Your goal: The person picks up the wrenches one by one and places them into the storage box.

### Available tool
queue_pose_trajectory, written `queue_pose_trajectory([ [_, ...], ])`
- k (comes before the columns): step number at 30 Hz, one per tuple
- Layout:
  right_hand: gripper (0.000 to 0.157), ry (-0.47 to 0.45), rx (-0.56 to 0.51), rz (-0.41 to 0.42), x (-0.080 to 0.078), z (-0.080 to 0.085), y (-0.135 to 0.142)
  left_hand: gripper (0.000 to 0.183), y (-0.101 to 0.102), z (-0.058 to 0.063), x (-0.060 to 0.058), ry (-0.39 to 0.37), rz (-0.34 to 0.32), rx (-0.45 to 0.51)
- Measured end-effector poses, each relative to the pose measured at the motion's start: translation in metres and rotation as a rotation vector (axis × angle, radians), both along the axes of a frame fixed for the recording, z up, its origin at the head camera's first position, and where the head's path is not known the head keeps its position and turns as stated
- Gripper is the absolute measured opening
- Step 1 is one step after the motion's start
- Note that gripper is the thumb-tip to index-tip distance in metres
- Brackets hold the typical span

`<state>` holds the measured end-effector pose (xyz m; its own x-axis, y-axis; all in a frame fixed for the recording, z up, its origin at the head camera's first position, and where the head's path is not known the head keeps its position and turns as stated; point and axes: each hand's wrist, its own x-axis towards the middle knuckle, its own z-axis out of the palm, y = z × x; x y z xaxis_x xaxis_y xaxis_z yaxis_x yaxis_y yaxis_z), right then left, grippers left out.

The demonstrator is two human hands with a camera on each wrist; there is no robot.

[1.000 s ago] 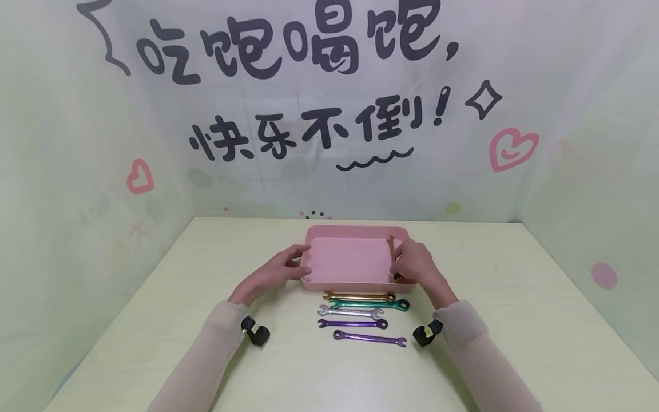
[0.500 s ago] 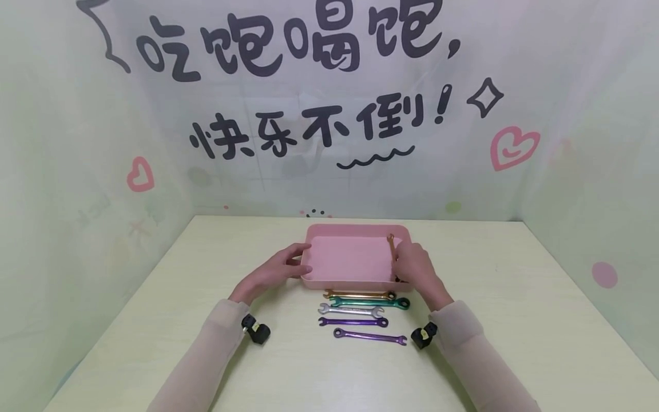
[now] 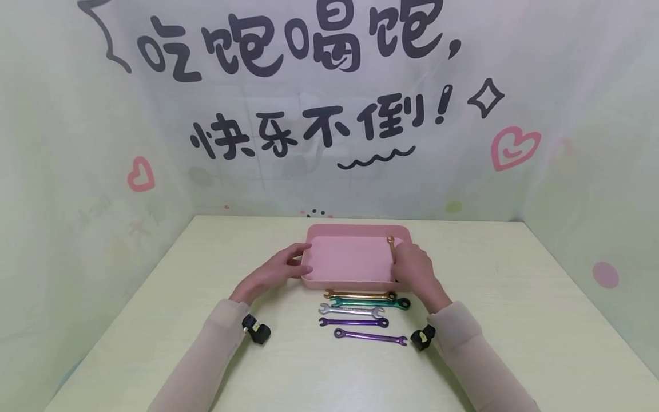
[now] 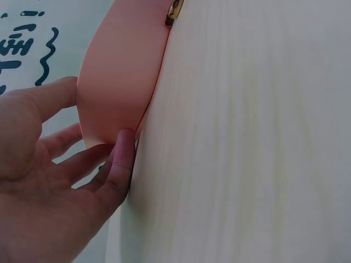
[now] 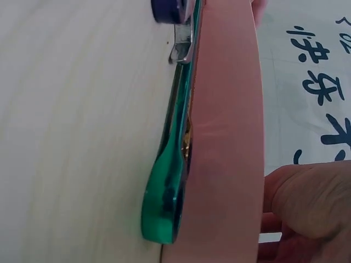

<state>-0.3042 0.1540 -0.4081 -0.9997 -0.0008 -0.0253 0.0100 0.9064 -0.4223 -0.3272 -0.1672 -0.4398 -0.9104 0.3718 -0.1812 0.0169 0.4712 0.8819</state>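
Note:
My left hand holds the left end of a shallow pink tray. In the left wrist view the thumb lies on the tray's rim and the other fingers reach its underside. At the tray's right end, my right hand grips a copper-coloured wrench standing lengthwise inside the tray; its near end is hidden behind the hand. Just in front of the tray lie a gold wrench, a green wrench and a silver open-end wrench. Nearer still are a purple wrench and another purple wrench.
All this stands on a pale wooden table. A printed cloth with dark lettering hangs behind it, and light cloth walls rise on both sides. In the right wrist view the green wrench's ring end sits close against the tray's side.
My right hand has shifted slightly toward me over the copper-coloured wrench, and now covers its near end. My left hand stays on the tray; the other wrenches lie as before.

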Motion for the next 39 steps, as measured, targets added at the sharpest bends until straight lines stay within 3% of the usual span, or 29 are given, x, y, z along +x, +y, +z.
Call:
queue_pose_trajectory([
  [6, 0.018, 0.117, -0.045, 0.08, 0.006, 0.018, 0.0, 0.071, 0.0, 0.0, -0.002, 0.003, 0.004, -0.012],
  [13, 0.016, 0.198, -0.067, 0.262, 0.032, 0.038, 0.0, 0.072, 0.001, 0.002, -0.003, 0.014, -0.01, -0.014],
  [18, 0.007, 0.183, -0.032, 0.493, 0.054, 0.041, 0.0, 0.071, 0.003, 0.001, -0.004, 0.02, -0.011, -0.012],
  [21, 0.004, 0.112, 0.009, 0.651, 0.063, 0.038, -0.001, 0.071, 0.003, 0.0, -0.003, 0.005, -0.003, -0.003],
  [23, 0.005, 0.018, 0.013, 0.724, 0.067, 0.036, -0.003, 0.072, 0.002, -0.001, -0.002, 0.001, -0.009, 0.001],
  [28, 0.01, -0.144, 0.032, 0.8, 0.073, 0.031, -0.013, 0.071, 0.0, 0.0, 0.001, -0.006, 0.004, 0.002],
  [39, 0.021, -0.124, 0.199, 0.839, 0.076, 0.012, -0.029, 0.071, -0.001, 0.001, 0.0, 0.007, 0.002, -0.003],
])
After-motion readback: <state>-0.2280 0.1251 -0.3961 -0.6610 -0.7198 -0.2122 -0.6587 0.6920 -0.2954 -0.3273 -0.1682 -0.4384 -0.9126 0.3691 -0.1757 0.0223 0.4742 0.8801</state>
